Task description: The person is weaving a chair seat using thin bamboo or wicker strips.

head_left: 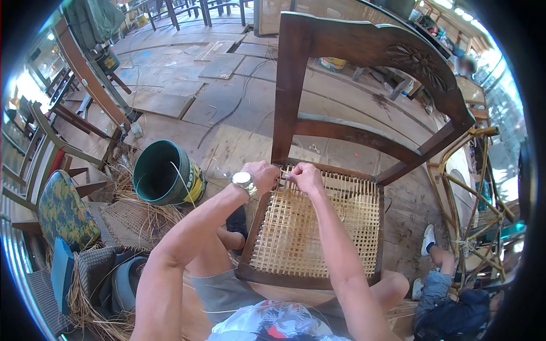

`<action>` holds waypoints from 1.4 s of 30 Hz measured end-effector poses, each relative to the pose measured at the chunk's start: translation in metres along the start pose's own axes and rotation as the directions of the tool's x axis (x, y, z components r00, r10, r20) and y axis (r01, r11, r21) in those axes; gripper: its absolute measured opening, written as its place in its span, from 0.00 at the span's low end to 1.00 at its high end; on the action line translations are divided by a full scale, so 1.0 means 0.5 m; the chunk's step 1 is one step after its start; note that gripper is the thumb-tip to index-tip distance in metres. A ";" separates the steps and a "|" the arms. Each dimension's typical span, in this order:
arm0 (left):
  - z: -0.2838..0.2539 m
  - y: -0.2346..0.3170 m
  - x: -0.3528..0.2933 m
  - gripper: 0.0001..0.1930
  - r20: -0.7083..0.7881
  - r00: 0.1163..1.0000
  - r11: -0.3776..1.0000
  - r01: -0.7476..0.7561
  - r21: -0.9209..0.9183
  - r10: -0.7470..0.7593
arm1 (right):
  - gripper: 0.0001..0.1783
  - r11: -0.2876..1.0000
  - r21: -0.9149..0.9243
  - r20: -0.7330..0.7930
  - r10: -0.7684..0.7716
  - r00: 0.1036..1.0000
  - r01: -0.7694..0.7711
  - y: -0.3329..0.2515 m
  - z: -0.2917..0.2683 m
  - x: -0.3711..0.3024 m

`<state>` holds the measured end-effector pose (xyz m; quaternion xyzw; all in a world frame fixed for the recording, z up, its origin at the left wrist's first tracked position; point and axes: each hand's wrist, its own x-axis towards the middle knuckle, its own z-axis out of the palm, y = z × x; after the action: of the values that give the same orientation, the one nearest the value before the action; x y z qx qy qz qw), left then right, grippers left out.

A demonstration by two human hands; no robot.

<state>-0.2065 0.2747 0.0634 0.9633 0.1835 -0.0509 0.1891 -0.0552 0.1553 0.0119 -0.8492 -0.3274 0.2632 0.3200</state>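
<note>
A dark wooden chair with a carved top rail stands before me. Its seat carries an open weave of pale cane strips, set in a dark frame. At the seat's far left corner, by the foot of the back post, both my hands are close together. My left hand, with a watch above it, is closed at the frame; its fingertips are partly hidden. My right hand pinches a thin cane strip at the far edge of the weave.
Left of the chair stands a dark green bucket, with a strand hanging over its rim. Loose cane fibres and a camouflage-patterned cushion lie further left. On the right are a bamboo-like frame and another person's legs.
</note>
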 end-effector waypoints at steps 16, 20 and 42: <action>0.080 -0.080 -0.028 0.13 -0.006 0.997 0.809 0.060 -0.585 -0.078 | 0.14 0.997 -0.065 -0.011 -0.046 0.999 0.045 0.020 0.001 0.001; 0.070 -0.038 -0.025 0.12 -0.077 0.993 0.898 0.048 -0.438 -0.091 | 0.12 0.996 -0.063 -0.041 -0.070 0.997 0.067 -0.008 0.009 -0.015; 0.073 -0.047 -0.041 0.14 -0.116 0.993 0.993 0.021 -0.118 -0.034 | 0.06 0.990 -0.060 -0.218 -0.139 0.966 0.129 0.063 -0.027 -0.109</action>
<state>-0.2353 0.2738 0.0249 0.9493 0.2103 0.0144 0.2333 -0.0694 0.0926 0.0110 -0.8562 -0.3520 0.1375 0.3522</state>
